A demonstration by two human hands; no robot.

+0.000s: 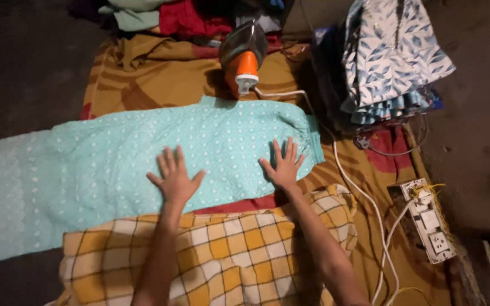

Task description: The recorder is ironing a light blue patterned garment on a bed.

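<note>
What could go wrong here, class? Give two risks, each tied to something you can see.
The iron stands on end just beyond the pale green cloth that both hands, left hand and right hand, press flat; a nudge might tip it. Its white cord trails to the socket board beside the right arm and could snag.

No packages, labels, signs or screens are visible in the head view. Nothing lying on the cloths or on the dark floor to either side bears a tag or a wrapper that can be made out. The near-right corner and the far edge are too dim for smaller items of this kind to be told.
</note>
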